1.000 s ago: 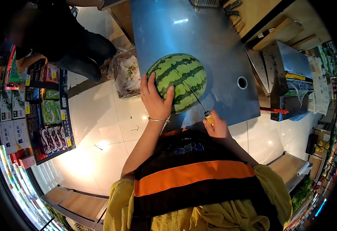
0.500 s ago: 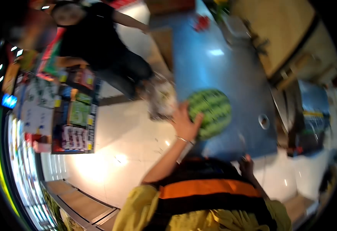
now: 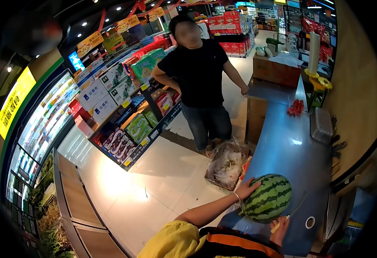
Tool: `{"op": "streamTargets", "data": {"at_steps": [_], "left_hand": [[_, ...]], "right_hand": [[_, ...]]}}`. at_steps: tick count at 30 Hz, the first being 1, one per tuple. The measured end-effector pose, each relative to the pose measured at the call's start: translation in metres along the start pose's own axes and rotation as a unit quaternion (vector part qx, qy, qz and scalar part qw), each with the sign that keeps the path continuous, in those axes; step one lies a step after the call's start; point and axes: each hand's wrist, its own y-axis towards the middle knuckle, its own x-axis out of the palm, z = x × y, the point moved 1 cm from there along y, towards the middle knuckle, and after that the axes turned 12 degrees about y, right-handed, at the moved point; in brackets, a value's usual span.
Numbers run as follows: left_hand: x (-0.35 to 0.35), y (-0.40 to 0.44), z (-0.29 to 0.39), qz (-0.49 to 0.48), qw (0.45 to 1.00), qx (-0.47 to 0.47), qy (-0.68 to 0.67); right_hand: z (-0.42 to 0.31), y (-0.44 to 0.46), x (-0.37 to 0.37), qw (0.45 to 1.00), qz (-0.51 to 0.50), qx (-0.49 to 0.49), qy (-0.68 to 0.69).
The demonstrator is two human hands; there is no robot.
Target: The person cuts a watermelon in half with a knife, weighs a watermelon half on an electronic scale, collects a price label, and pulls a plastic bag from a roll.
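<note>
A striped green watermelon (image 3: 267,198) lies on the metal table (image 3: 278,142). My left hand (image 3: 246,189) rests with spread fingers on the melon's upper left side, a bracelet at its wrist. Below and to the right of the melon, my right hand (image 3: 280,226) is closed round the light handle of a knife (image 3: 298,203). The thin blade points up and right over the table, apart from the melon. Whether the rind has a cut does not show from this angle.
A person (image 3: 201,73) in a black shirt stands across the table's far left corner, one hand on its edge. On the floor is a plastic-lined box (image 3: 226,165). Clear plastic containers (image 3: 321,124) and a red item (image 3: 296,107) are on the table. Shelves (image 3: 132,129) stand left.
The view has swung up and left, bringing the person and the shop into sight. The knife has come away from the melon, while my left hand has stayed on it.
</note>
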Motion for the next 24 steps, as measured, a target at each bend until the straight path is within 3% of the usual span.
{"op": "streamTargets", "data": {"at_steps": [2,5,9,11,13,15,18,19,20,21,23,24], "left_hand": [[0.023,-0.008,-0.026,0.056,0.995,-0.003,0.08],[0.017,-0.041,-0.014,-0.06,0.997,-0.028,0.05],[0.007,-0.067,0.033,-0.011,0.982,-0.038,0.187],[0.02,-0.061,0.041,0.166,0.894,0.181,0.375],[0.029,-0.063,0.045,0.169,0.891,0.212,0.363],[0.041,-0.064,0.049,0.176,0.881,0.273,0.343],[0.042,-0.066,0.056,0.174,0.894,0.258,0.321],[0.046,-0.07,0.059,0.156,0.908,0.235,0.31],[0.041,-0.066,0.068,0.138,0.915,0.258,0.279],[0.039,-0.065,0.072,0.117,0.923,0.277,0.242],[0.055,-0.071,0.056,0.267,0.888,0.279,0.249],[0.056,-0.069,0.053,0.279,0.883,0.29,0.242]], "right_hand": [[-0.025,0.01,0.009,0.999,-0.001,-0.02,-0.029],[-0.037,0.068,-0.011,0.99,-0.033,-0.13,-0.037],[-0.065,0.096,-0.002,0.971,-0.076,-0.201,-0.102],[-0.075,0.092,0.001,0.971,-0.097,-0.198,-0.086],[-0.083,0.081,0.0,0.96,-0.079,-0.231,-0.138],[-0.088,0.081,-0.011,0.964,-0.119,-0.201,-0.129],[-0.086,0.072,-0.017,0.965,-0.075,-0.231,-0.101],[-0.069,0.11,-0.052,0.957,-0.122,-0.252,-0.077],[-0.062,0.113,-0.057,0.917,-0.131,-0.352,-0.132],[-0.086,0.063,-0.022,0.941,-0.067,-0.288,-0.167],[-0.092,0.032,-0.011,0.937,-0.042,-0.3,-0.173],[-0.09,0.021,-0.012,0.914,-0.05,-0.346,-0.204]]}}
